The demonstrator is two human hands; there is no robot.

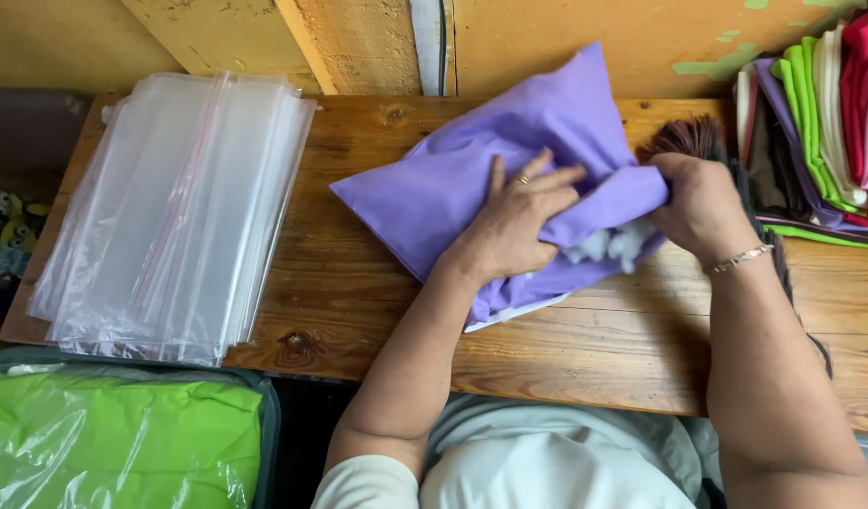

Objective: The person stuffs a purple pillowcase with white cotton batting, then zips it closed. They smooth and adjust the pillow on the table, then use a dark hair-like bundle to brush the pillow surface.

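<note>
A purple fabric pillow cover [509, 160] lies on a wooden table [359, 283], partly filled, with white stuffing [608, 245] showing at its open end. My left hand [514, 221], a ring on one finger, presses down on the cover and grips the fabric near the opening. At the open end, my right hand [698, 203], wearing a thin bracelet, is closed on the bunched purple fabric. A white edge of the cover peeks out below my left wrist.
A stack of clear zip bags [180, 207] covers the table's left part. Folded coloured fabrics [820, 123] are piled at the right. A bagged green pillow [114, 438] sits in a bin at the lower left. A dark brush-like thing [688, 137] lies behind my right hand.
</note>
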